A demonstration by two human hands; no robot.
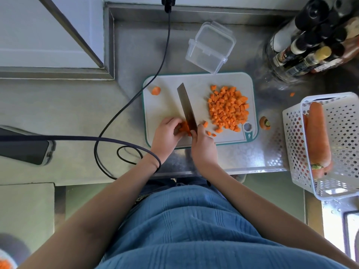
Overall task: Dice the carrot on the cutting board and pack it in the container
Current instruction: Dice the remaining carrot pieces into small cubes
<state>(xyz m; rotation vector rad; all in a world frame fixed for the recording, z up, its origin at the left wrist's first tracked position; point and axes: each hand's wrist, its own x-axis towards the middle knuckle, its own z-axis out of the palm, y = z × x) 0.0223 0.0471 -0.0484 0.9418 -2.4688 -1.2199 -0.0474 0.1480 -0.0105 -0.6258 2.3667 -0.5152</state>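
1. Left hand is curling its fingers round the last carrot piece at the near-left part of the cutting board, pinning it down. The piece is mostly hidden, so its long axis is hard to tell; it seems to be running left-right, across the blade.
2. Knife is pointing away from the person, tip leaning slightly left, long axis running near to far. Blade is sitting against the piece's right end.
3. Right hand is gripping the knife handle, fingers wrapped tight.
4. Step in hand: dicing, approx. most of it done, judging by the diced pile covering the board's right half.
5. Next move prob. calls for short cuts w/ left fingertips tucked back, then scraping the dice off.
6. Container is lying tilted on the desk just beyond the board's far edge, w/ no carrot in it.
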